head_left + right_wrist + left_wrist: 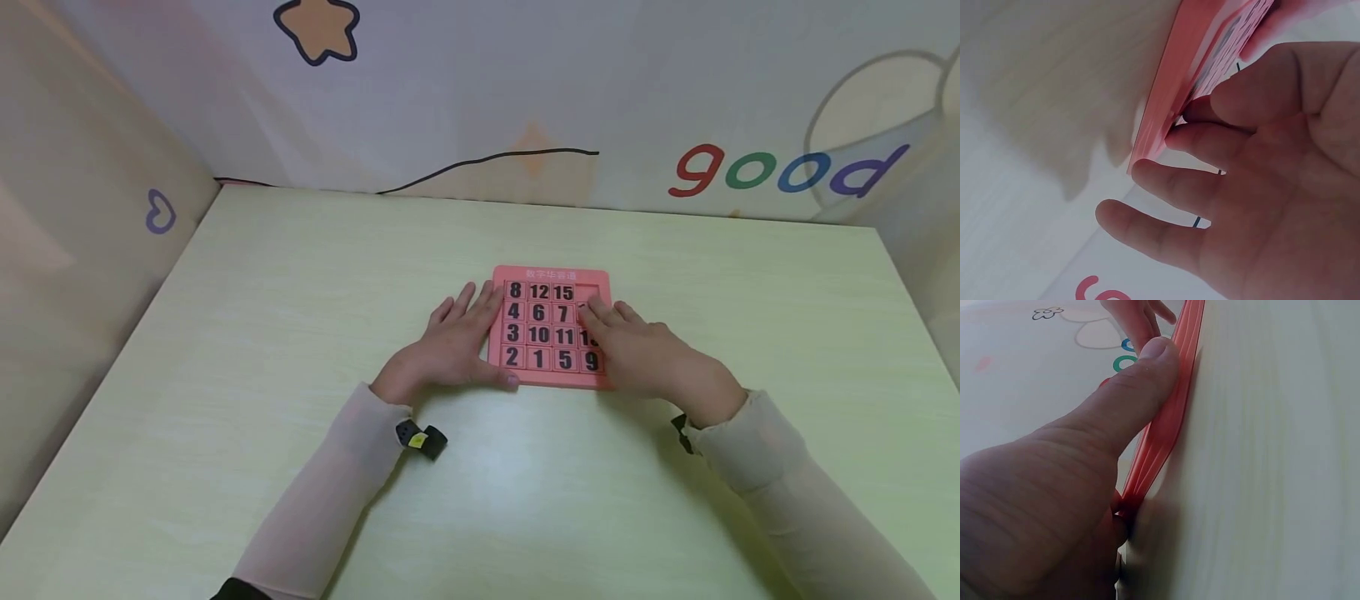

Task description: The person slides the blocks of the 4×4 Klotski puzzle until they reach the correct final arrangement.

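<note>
A pink number sliding puzzle (555, 380) lies flat on the table, its black-numbered tiles in rows and a vacant slot at the top right. My left hand (457, 346) holds its lower left corner, fingers along the left side and thumb at the bottom edge. In the left wrist view the thumb (1141, 381) presses against the puzzle's side wall (1169, 419). Over the right column, my right hand (648, 354) touches the tiles with extended fingertips, partly hiding some numbers. In the right wrist view its fingers (1179, 184) are spread beside the puzzle's edge (1163, 81).
The pale wooden table (300, 275) extends around the puzzle. Behind it stands a wall panel (480, 92) with a star drawing and the coloured word "good" (787, 171). A side panel (90, 217) borders the left. Dark bands (422, 439) sit at the wrists.
</note>
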A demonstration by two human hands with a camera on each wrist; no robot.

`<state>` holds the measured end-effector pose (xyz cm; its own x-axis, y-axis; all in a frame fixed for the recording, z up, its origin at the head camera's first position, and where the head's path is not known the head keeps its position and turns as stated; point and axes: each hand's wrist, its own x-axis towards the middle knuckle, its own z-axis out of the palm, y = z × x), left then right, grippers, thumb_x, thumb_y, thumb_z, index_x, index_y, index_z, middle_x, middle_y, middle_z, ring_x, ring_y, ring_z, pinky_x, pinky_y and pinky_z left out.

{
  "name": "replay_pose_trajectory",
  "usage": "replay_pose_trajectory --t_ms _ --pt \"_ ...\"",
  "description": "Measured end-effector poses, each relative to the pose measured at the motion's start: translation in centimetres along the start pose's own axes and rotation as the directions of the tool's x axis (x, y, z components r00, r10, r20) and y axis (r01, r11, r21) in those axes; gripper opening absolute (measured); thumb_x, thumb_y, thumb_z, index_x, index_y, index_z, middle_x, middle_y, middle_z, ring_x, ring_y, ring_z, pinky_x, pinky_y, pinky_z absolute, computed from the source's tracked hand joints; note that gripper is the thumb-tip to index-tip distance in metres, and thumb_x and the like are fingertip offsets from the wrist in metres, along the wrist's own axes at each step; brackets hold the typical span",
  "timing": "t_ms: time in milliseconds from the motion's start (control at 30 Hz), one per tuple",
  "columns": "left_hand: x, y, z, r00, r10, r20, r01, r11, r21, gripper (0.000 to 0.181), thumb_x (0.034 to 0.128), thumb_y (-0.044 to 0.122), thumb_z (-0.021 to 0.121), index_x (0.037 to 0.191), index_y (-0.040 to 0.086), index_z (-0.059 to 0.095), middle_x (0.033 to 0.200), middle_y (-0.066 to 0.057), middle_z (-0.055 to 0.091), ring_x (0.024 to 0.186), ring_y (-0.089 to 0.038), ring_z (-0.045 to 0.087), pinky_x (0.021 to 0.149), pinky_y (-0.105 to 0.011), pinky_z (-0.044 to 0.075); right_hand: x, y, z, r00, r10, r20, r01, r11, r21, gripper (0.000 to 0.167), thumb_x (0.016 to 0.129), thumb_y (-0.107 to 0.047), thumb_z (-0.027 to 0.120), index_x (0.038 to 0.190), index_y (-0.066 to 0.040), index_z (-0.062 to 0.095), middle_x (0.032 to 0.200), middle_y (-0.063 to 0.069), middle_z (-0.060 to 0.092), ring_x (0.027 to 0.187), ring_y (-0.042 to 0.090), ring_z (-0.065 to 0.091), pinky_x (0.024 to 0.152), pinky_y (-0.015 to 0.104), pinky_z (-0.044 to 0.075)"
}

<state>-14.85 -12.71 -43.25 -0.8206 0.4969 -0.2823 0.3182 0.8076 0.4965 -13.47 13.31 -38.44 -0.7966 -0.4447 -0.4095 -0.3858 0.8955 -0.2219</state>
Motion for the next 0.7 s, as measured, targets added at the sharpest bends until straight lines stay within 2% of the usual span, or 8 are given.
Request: replay_pose_trajectory --t_ms 400,533,700 --pt "-0.1 0.0 -0.3 1.000 0.017 -0.006 -0.017 1.000 -0.010 0.129 0.0793 0.064 0.076 0.162 0.015 -0.009 0.166 -0.003 -0.014 0.150 -0.021 -0.022 0.119 -0.043 -0.014 -1.0 -0.5 0.3 0.998 -0.036 -0.049 0.033 0.997 -0.065 0.060 0.103 -0.014 0.049 0.158 0.000 0.027 0.165 0.020 0.017 0.145 0.051 0.023 0.102 0.071 0.036" --pt "0.0 -0.1 -0.2 1.000 0.015 -0.008 -0.015 1.000 -0.017 0.128 0.0793 0.064 0.077 0.162 0.015 -0.009 0.167 -0.003 -0.014 0.150 -0.021 -0.022 0.119 -0.043 -0.014 -0.4 -0.5 -0.1 0.996 -0.061 -0.066 0.055 0.995 -0.089 0.060 0.101 -0.014 0.051 0.157 0.000 0.031 0.163 0.021 0.022 0.145 0.051 0.023 0.100 0.067 0.042" --pt "-0.1 -0.1 0.0 1.000 0.009 -0.008 -0.009 1.000 -0.028 0.128 0.0796 0.064 0.077 0.162 0.016 -0.008 0.167 -0.003 -0.013 0.150 -0.021 -0.022 0.119 -0.043 -0.014 1.3 -0.7 -0.4 0.996 -0.058 -0.071 0.054 0.997 -0.048 0.060 0.101 -0.011 0.045 0.158 -0.001 0.028 0.165 0.020 0.019 0.148 0.050 0.015 0.104 0.070 0.034"
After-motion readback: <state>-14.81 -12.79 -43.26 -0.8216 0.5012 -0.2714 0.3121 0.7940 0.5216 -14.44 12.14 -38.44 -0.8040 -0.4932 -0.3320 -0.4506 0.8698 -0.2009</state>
